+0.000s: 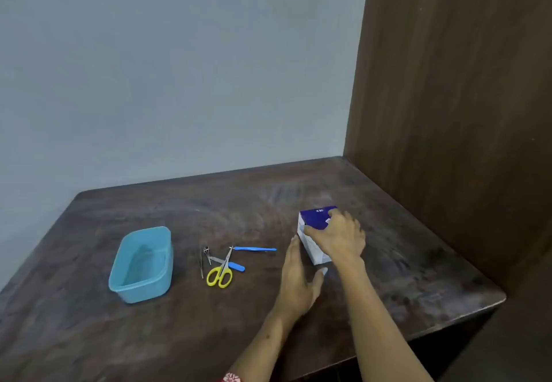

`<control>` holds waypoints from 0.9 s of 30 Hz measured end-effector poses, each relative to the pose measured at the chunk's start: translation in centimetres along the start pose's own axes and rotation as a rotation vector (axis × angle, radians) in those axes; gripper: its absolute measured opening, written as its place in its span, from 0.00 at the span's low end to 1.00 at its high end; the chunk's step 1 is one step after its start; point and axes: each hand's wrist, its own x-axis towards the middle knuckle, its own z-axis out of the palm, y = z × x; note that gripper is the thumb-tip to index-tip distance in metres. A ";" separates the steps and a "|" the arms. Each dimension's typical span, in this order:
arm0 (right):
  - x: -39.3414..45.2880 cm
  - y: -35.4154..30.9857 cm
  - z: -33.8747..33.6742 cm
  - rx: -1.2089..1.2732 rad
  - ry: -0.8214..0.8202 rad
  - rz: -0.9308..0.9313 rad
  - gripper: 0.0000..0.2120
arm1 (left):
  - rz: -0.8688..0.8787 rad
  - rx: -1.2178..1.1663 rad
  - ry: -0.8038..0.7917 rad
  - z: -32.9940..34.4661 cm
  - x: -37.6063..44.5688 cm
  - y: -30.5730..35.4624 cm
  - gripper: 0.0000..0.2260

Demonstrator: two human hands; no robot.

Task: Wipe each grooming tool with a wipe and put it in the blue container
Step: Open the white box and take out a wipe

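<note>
1. Broadly, the dark wooden table (388, 277) holds everything, and its near right edge is not far from the box, so a hard tug could drag the box toward that drop
2. Next, the blue container (140, 265) stands open at near left, well apart from both hands; each cleaned tool has to cross the table to it and could be let go short of its rim
3. Then the wipe box (313, 222), right of centre, looks light: the right hand (337, 238) lies over its top with fingers curled round the far edge, while the left hand (298, 274) presses flat, fingers straight, against its near left side; if that bracing slips, the box may tip or lift with the wipe
4. Smaller, the yellow scissors (220, 274) lie across a blue-handled tool (236, 265), so lifting 1 may flick the other
5. Smallest, the tweezers (201, 265) and the thin blue tool (254, 249) lie flat, hard to pinch up cleanly
</note>
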 end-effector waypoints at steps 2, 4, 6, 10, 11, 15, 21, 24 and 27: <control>0.1 -0.2 0.3 -0.050 0.016 0.021 0.37 | -0.050 0.057 0.048 0.1 0.5 -0.5 0.35; 0.1 -0.2 0.7 -0.070 0.057 0.034 0.34 | -0.006 0.054 0.002 0.5 0.7 -0.8 0.30; 0.0 -0.4 1.1 -0.062 0.087 0.044 0.33 | 0.042 0.013 -0.031 0.7 1.4 0.4 0.20; -0.1 -0.8 1.3 -0.074 0.121 0.038 0.31 | 0.007 0.207 0.016 0.6 1.9 0.0 0.17; 0.1 -0.8 1.3 -0.080 0.118 0.039 0.31 | -0.068 0.216 0.014 1.0 1.9 -0.7 0.20; 0.7 -1.0 -0.3 0.012 0.066 0.051 0.24 | -0.225 0.020 -0.013 1.0 1.8 0.2 0.31; 2.1 -0.4 -4.4 0.369 -0.004 0.111 0.22 | -0.006 0.110 0.001 1.1 1.3 0.2 0.26; 2.7 0.1 -4.7 0.531 0.145 0.181 0.19 | 0.023 0.159 0.006 1.6 1.5 -0.3 0.20; 3.2 0.9 -4.0 0.678 0.390 0.349 0.20 | 0.029 0.182 0.002 1.6 1.6 -0.6 0.17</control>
